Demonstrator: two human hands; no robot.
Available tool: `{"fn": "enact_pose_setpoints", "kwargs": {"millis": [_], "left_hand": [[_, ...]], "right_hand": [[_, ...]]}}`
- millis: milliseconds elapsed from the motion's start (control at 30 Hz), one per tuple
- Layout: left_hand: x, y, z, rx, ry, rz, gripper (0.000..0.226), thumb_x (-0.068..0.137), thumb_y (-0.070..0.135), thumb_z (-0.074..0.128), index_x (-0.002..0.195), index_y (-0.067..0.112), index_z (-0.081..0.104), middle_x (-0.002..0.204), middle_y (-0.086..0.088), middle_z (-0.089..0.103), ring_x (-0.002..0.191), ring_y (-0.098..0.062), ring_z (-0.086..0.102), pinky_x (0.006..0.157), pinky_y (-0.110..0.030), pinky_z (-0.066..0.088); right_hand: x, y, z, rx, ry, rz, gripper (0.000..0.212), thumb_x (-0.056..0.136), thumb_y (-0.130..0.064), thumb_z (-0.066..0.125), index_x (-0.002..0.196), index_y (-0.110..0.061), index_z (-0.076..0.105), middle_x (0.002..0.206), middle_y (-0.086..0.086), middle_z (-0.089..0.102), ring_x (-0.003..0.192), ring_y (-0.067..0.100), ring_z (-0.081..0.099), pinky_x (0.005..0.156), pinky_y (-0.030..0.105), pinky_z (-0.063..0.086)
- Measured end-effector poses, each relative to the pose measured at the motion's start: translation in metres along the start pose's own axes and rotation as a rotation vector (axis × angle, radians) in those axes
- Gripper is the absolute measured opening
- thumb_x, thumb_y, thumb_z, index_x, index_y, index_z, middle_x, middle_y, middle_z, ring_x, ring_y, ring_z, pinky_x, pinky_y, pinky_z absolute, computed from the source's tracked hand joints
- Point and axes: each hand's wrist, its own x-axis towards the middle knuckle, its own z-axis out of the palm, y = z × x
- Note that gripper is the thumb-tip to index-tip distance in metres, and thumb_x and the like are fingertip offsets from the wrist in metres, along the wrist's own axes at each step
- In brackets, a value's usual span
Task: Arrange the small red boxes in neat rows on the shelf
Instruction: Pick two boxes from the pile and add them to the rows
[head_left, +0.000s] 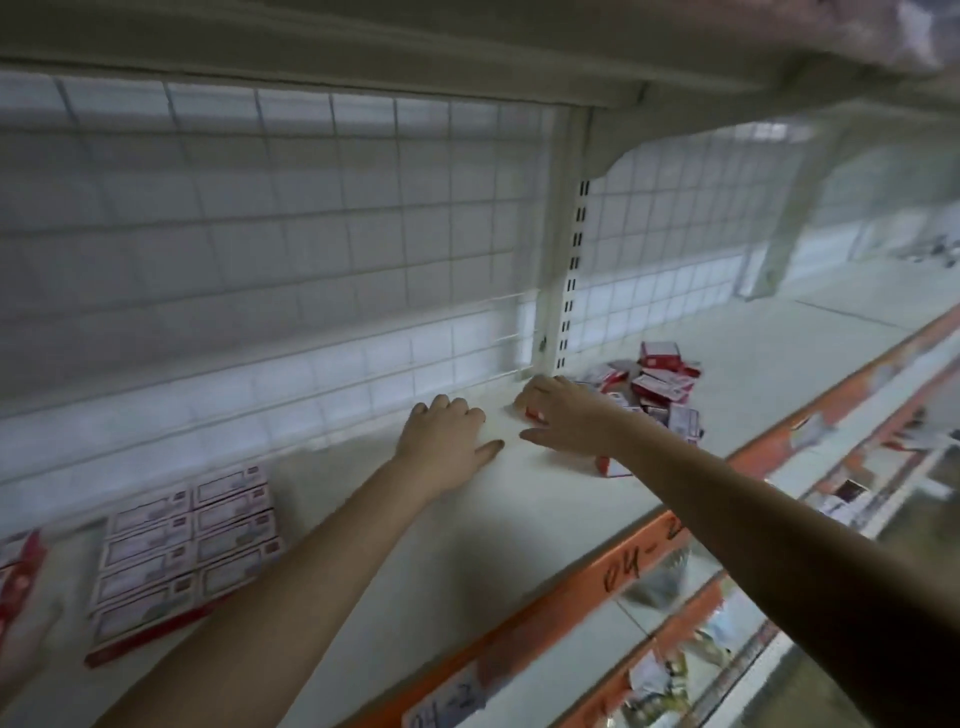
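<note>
Both arms reach across the white shelf (519, 519) toward its back edge, by the wire grid backing (291, 249). The left hand (447, 441) rests on the shelf, fingers curled under, thumb out flat, holding nothing. Just beside it, the right hand (563, 423) lies over a small red box (535, 413) near the back edge; whether its grip closes on the box cannot be told. A loose heap of red boxes (652, 387) sits beyond the right hand. Toward the shelf's left end, arranged boxes (189, 540) lie flat in two neat columns near the orange front edge (644, 551).
</note>
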Motion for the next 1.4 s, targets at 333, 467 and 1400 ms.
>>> {"fn": "enact_pose_setpoints", "kwargs": {"millis": [333,467,1400], "left_hand": [[0.099,0.114,-0.002,-0.123,0.016,0.097,0.055,0.094,0.054,0.033,0.133,0.018,0.045,0.131,-0.007,0.052,0.123,-0.026,0.043,0.098,-0.041,0.040],[0.134,0.147,-0.001,-0.117,-0.009,0.068,0.051,0.094,0.051,0.036,0.126,0.014,0.051,0.125,-0.009,0.054,0.117,-0.026,0.047,0.093,-0.040,0.041],[0.212,0.201,0.022,-0.232,-0.240,-0.009,0.063,0.086,0.035,0.061,0.141,0.019,0.036,0.143,-0.006,0.035,0.124,-0.024,0.044,0.099,-0.038,0.041]], "right_hand": [[-0.055,0.156,0.001,0.039,0.039,0.314,0.052,0.094,-0.043,0.047,0.137,-0.015,0.042,0.146,0.006,0.037,0.134,0.027,0.035,0.107,0.042,0.037],[-0.059,0.207,0.010,0.054,0.014,0.361,0.052,0.093,-0.040,0.050,0.138,-0.014,0.041,0.143,0.007,0.039,0.130,0.027,0.038,0.103,0.040,0.039],[0.024,0.319,0.041,0.336,-0.027,0.167,0.076,0.083,-0.018,0.061,0.147,-0.014,0.019,0.150,0.009,0.026,0.137,0.029,0.025,0.110,0.043,0.029]]}}
